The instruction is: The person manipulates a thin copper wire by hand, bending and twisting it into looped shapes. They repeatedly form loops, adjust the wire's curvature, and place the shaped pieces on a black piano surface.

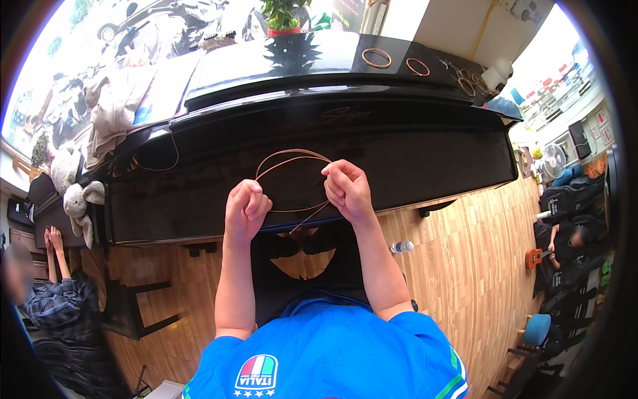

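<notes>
A loop of thin copper-coloured wire [296, 150] spans between my two hands, above the black closed lid of an upright piano [425, 146]. My left hand [247, 207] is curled closed on the loop's left side, fingers bent inward. On the right side, my right hand [349, 189] pinches the wire between thumb and fingers. Strands arch over the top, another runs across below, and a loose end slants down past my right hand toward the piano's front edge. Exactly where the fingertips meet the wire is partly hidden.
On the piano's top lie two coiled copper-coloured rings [377, 67] and more coils [467, 88] near a white cylinder [497, 74]. A potted plant [282, 20] stands behind. Plush toys [76, 193] hang at left. A water bottle [402, 247] is on the floor. Other people sit left and right.
</notes>
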Available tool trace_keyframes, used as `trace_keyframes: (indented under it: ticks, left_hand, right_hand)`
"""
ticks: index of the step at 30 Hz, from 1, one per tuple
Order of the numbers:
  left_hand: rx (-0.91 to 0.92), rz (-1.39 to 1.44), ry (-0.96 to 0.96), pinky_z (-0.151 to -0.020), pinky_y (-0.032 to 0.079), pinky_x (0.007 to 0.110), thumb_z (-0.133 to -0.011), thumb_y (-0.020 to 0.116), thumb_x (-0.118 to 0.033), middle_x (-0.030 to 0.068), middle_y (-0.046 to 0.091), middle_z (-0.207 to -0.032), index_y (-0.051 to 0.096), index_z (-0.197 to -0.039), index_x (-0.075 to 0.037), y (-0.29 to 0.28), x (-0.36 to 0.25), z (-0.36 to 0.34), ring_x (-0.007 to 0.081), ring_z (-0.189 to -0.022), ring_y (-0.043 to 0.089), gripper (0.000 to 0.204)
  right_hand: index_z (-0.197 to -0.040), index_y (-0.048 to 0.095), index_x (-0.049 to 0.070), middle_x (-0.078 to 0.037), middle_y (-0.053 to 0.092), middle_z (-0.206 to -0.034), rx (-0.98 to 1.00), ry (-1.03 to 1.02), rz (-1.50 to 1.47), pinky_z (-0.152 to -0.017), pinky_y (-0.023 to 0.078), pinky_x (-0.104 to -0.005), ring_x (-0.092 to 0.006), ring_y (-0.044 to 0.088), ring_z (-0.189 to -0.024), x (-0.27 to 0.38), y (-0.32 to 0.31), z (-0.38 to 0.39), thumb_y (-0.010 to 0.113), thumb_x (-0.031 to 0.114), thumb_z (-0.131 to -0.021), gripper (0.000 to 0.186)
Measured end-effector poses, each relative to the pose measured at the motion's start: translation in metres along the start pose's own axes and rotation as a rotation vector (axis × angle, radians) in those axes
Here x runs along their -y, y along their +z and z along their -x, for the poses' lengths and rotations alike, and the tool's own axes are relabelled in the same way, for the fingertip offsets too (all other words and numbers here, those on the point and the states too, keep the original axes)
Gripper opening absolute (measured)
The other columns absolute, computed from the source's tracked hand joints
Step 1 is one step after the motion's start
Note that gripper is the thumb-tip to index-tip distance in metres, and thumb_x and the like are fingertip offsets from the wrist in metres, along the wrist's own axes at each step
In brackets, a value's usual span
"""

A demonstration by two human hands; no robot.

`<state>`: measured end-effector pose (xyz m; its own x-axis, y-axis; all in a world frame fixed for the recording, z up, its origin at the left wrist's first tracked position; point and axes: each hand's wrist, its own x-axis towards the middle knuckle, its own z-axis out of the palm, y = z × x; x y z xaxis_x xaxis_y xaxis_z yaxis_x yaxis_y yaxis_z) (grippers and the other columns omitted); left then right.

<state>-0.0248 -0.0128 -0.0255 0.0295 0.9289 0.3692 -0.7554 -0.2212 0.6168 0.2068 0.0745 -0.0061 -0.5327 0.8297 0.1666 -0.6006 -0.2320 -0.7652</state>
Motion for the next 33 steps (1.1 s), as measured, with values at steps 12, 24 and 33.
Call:
trace_keyframes:
  ticks: [12, 24, 33]
  left_hand:
    - [-0.166, -0.11, -0.139, -0.032, 0.027, 0.019, -0.104, 0.051, -0.013, -0.0011, 0.049, -0.049, 0.069, -0.105, 0.003, 0.015, -0.01, 0.003, 0.0039, -0.032, 0.037, 0.024]
    - [0.04, -0.187, -0.276, -0.042, 0.023, 0.02, -0.098, 0.059, -0.01, -0.0066, 0.044, -0.055, 0.067, -0.116, 0.005, 0.013, -0.012, 0.004, 0.0008, -0.043, 0.035, 0.025]
    - [-0.036, -0.362, -0.406, -0.046, 0.022, 0.021, -0.099, 0.062, -0.011, -0.0081, 0.044, -0.06, 0.068, -0.119, 0.002, 0.028, -0.016, -0.002, 0.0008, -0.049, 0.032, 0.024]
  right_hand:
    - [-0.102, 0.067, -0.003, -0.005, 0.062, -0.065, -0.2, -0.022, 0.277, -0.062, 0.062, -0.0313, -0.0133, 0.063, -0.054, 0.027, -0.007, 0.059, 0.063, 0.004, -0.097, 0.01]
    - [-0.077, 0.045, 0.01, 0.003, 0.041, -0.052, 0.116, -0.218, -0.335, -0.073, 0.059, -0.0427, -0.0101, 0.047, -0.04, 0.061, -0.057, 0.088, 0.056, 0.018, -0.101, 0.028]
    - [-0.077, 0.048, 0.01, 0.008, 0.031, -0.052, -0.005, -0.234, 0.012, -0.046, 0.036, -0.0243, -0.0043, 0.026, -0.041, 0.107, -0.097, 0.129, 0.06, 0.039, -0.101, 0.039]
